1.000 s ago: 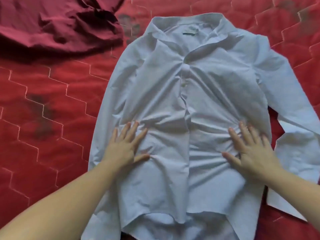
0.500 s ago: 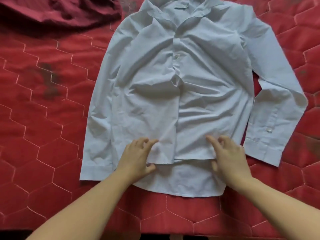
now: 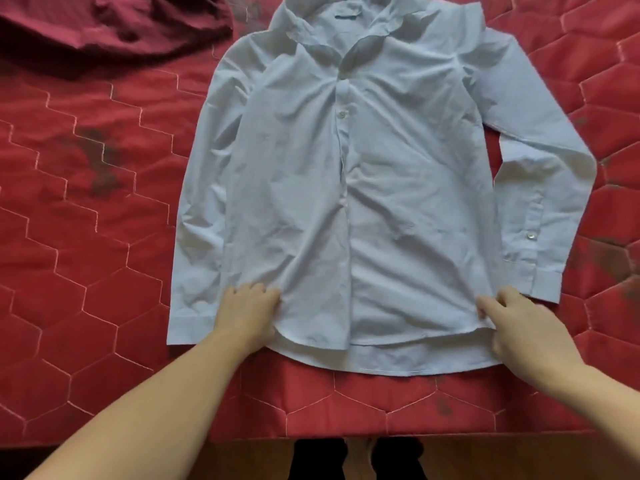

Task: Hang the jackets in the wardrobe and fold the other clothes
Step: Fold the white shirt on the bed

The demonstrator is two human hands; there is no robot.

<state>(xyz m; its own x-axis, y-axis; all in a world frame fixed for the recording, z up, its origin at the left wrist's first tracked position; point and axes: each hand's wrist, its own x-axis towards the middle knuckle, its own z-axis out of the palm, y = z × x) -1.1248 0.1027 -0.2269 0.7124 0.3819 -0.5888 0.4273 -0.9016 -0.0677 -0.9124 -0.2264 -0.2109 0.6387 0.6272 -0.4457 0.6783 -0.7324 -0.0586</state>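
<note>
A pale blue long-sleeved shirt (image 3: 398, 188) lies flat and face up on the red quilt, collar at the far side, hem toward me. Its left sleeve runs straight down the side; its right sleeve bends at the elbow, cuff (image 3: 533, 271) pointing down. My left hand (image 3: 247, 315) has its fingers curled into the fabric at the shirt's lower left side edge. My right hand (image 3: 519, 323) pinches the lower right corner of the front panel near the hem. The front looks fairly smooth, with light creases.
A crumpled dark red garment (image 3: 114, 26) lies at the far left. The red quilted bed cover (image 3: 86, 220) with hexagon stitching surrounds the shirt. Its near edge (image 3: 346, 434) sits just below the hem, with wooden floor and my legs beyond.
Both hands slid from the shirt's middle down to the hem, then apart to its lower side edges. The bunched wrinkles across the front have flattened out.
</note>
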